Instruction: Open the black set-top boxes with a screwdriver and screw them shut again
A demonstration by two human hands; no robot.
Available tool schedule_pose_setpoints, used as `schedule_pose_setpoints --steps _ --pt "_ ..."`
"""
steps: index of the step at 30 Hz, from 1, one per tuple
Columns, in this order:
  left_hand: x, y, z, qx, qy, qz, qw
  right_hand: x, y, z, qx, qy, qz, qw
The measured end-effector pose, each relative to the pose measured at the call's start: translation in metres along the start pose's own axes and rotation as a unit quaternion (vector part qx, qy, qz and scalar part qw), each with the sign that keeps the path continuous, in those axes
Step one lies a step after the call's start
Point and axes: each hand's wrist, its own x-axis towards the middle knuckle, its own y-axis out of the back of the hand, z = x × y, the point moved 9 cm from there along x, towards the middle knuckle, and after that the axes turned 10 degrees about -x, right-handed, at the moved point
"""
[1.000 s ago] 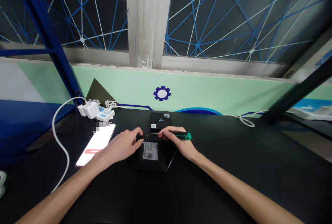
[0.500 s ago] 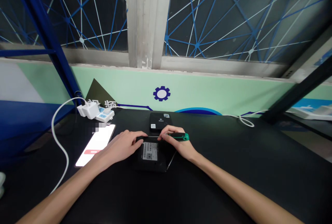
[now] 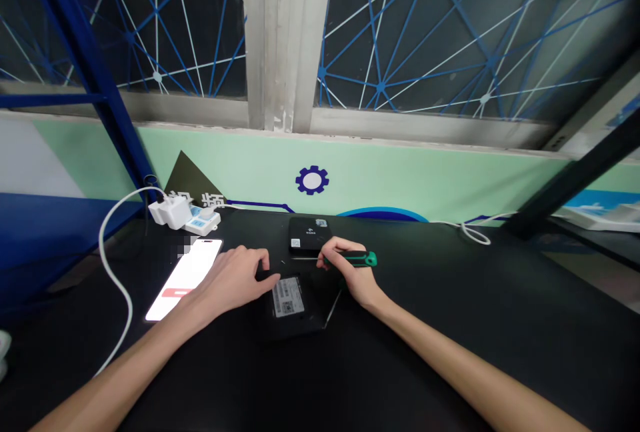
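A flat black electronic box (image 3: 313,309) lies on the table with a white printed label (image 3: 288,297) facing up. My right hand (image 3: 350,271) grips a screwdriver (image 3: 364,259) by its green and black handle. Its thin metal shaft points left, just beyond the box's far edge. To the left is my left hand (image 3: 243,277), holding nothing, with thumb and fingers apart. The thumb tip is at the label's upper left corner; whether it presses on the box I cannot tell. A thin light edge shows along the box's right side.
Behind my hands sits a second black box (image 3: 303,235) with small stickers. A phone with a bright screen (image 3: 187,279) lies beside my left forearm. White plugs on a power strip (image 3: 203,222) stand at the back left, and a white cable (image 3: 113,272) curves down from them.
My left fingers have drawn back from the box's far edge and spread from the thumb. My right hand has moved the screwdriver right and slightly away. The labelled box has turned a little.
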Motion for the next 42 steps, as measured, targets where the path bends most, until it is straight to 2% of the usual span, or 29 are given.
schedule_pose_setpoints --steps 6,11,15,17,21,24,29,38,42 --pt "0.0 0.003 0.004 0.028 -0.022 0.0 0.999 0.001 0.002 0.011 0.038 -0.028 0.014 0.999" --pt "-0.003 -0.001 0.013 0.023 -0.076 -0.025 0.997 0.002 0.003 0.015 0.057 -0.033 0.018 0.998" --pt "-0.005 -0.005 0.014 0.009 -0.085 -0.055 0.995 0.002 0.003 0.014 0.063 -0.03 0.022 0.997" --pt "-0.005 -0.007 0.009 0.004 -0.063 -0.067 0.996 0.002 0.003 0.014 0.064 -0.029 0.019 0.997" --pt "-0.006 -0.012 -0.008 -0.033 0.022 -0.102 0.994 0.002 0.003 0.016 0.083 -0.023 0.015 0.996" --pt "-0.006 -0.01 -0.012 -0.047 0.057 -0.096 0.993 0.002 0.003 0.018 0.092 -0.016 0.013 0.996" --pt "-0.005 -0.015 -0.017 -0.064 0.086 -0.099 0.989 0.001 0.004 0.02 0.085 -0.007 0.017 0.996" --pt "-0.002 -0.016 -0.016 -0.064 0.084 -0.083 0.991 -0.002 0.006 0.017 0.101 0.012 0.021 0.995" --pt "-0.003 -0.015 -0.015 -0.06 0.089 -0.083 0.991 -0.002 0.009 0.018 0.125 0.001 0.04 0.991"
